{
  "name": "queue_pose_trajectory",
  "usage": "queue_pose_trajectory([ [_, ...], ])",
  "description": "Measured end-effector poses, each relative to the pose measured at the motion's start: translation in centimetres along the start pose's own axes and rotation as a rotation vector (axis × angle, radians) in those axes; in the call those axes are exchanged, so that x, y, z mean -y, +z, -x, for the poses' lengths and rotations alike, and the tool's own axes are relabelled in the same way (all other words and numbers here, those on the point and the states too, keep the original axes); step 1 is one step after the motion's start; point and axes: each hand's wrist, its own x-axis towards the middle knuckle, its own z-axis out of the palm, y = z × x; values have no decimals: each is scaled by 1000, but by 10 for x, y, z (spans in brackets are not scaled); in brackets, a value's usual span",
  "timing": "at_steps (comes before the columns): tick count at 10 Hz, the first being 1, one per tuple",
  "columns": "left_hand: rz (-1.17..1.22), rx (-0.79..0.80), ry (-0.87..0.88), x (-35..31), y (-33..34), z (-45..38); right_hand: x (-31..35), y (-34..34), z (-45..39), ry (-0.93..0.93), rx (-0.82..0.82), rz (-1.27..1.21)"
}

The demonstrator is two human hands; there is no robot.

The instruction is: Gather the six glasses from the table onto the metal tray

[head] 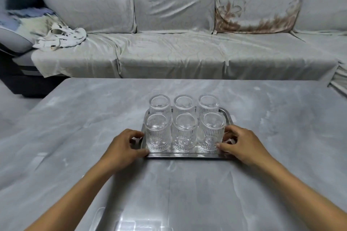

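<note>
Several clear ribbed glasses stand upside down in two rows of three on the metal tray (pixel 185 155), at the middle of the grey marble table. The front row holds a left glass (pixel 158 133), a middle glass (pixel 185 133) and a right glass (pixel 212 132); the back row (pixel 184 103) stands right behind them. My left hand (pixel 124 146) grips the tray's left edge, thumb on the near rim. My right hand (pixel 242 143) grips the tray's right edge, fingers beside the front right glass.
A grey sofa (pixel 169 52) covered with cloth runs along the table's far side, with crumpled fabric (pixel 60 37) on its left end. The table's far edge (pixel 187 79) lies beyond the tray. A glare patch shows on the near tabletop.
</note>
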Motion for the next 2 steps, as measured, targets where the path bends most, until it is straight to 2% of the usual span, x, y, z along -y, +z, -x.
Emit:
queue_pose_trajectory([
  [1,-3,-101,68,1,11,-4,1,4,-2,2,-38,-3],
  [2,-12,-122,49,-1,14,-6,1,8,0,13,-60,-22],
])
